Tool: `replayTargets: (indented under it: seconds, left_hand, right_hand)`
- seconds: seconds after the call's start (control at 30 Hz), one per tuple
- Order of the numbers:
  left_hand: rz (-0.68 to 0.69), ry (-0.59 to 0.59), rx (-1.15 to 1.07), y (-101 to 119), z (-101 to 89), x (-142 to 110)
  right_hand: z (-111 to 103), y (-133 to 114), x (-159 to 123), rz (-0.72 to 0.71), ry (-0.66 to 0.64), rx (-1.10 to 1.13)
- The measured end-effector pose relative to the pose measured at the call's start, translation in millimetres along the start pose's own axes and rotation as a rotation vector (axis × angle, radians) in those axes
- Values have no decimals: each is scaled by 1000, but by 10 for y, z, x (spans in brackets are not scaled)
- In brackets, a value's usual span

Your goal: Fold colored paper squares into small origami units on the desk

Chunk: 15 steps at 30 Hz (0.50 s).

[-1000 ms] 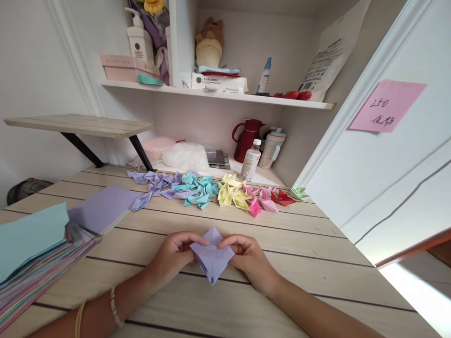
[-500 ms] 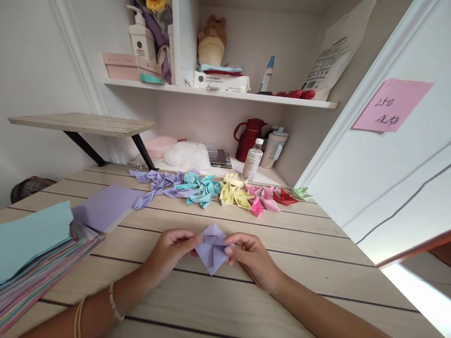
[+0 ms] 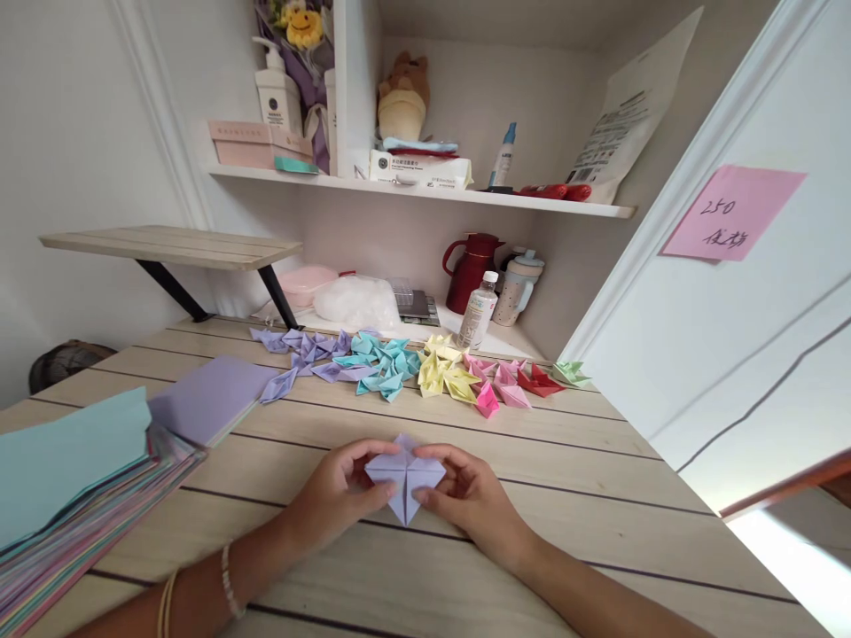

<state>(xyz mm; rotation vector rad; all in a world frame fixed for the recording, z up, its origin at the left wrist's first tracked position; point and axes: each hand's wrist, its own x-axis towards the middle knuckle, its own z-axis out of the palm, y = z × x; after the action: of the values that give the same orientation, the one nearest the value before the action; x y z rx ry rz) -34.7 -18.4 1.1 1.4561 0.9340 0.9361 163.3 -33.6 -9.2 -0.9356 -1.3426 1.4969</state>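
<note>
A folded purple origami paper (image 3: 406, 483) is held just above the wooden table, between both hands. Its left and right flaps stick out sideways and a point faces down toward me. My left hand (image 3: 352, 483) pinches the left flap, thumb in front and index finger along the top. My right hand (image 3: 465, 487) pinches the right flap the same way. Beyond the hands lies a row of folded paper pieces: purple (image 3: 302, 350), turquoise (image 3: 386, 363), yellow (image 3: 439, 368), pink (image 3: 509, 381), red (image 3: 539, 381) and pale green (image 3: 572, 373).
Stacks of coloured paper (image 3: 80, 470) and purple sheets (image 3: 213, 394) lie at left. A small raised wooden shelf (image 3: 173, 244) stands behind them. At the back are a plastic bottle (image 3: 478, 315), a red jug (image 3: 473, 270) and a tumbler (image 3: 519, 288). A wall borders the right.
The purple paper has gone from a flat diamond to a shape with side flaps and a narrower lower point. Both hands have shifted their fingers onto the flaps. The view has tilted slightly.
</note>
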Motion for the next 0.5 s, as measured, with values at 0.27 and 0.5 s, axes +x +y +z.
replayTargets:
  seconds: [0.27, 0.5]
  left_hand:
    - [-21, 2, 138, -24, 19, 30]
    - [-36, -27, 0, 23, 53, 17]
  right_hand:
    - [17, -65, -35, -161, 49, -368]
    - [70, -164, -65, -118, -88, -328]
